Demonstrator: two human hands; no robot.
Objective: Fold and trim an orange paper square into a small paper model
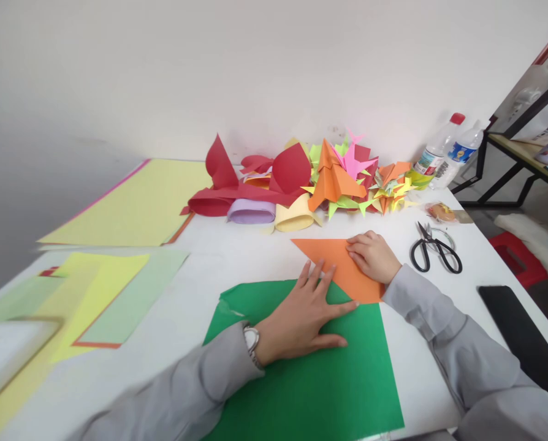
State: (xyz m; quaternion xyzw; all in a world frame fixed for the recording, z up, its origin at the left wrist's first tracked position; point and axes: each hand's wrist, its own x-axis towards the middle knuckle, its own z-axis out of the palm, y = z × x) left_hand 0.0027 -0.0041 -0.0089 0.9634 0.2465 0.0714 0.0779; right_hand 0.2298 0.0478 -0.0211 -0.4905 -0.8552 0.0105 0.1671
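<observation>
The orange sheet (345,275) overlaps the far edge of the green sheet (329,392). Our left hand (304,318) spreads wide across both; our right hand (372,254) bends its fingers onto the orange, though we cannot tell whether they pinch it. Uneven pressure could skew it, should the green slide beneath. Models (333,180) crowd the space behind; scissors (427,240) lie to our right.

We have room to slide our left hand (304,318) leftward over the white table (173,306) between the green sheet (311,398) and the pale green paper (136,306). Beyond the orange sheet (342,272) we get only a narrow strip before the upright folded paper (331,177) bars our way to the wall (255,73), with two bottles (433,153) at its right end. Near our right sleeve (425,306), the scissors (425,236) obstruct a low sweep rightward.
</observation>
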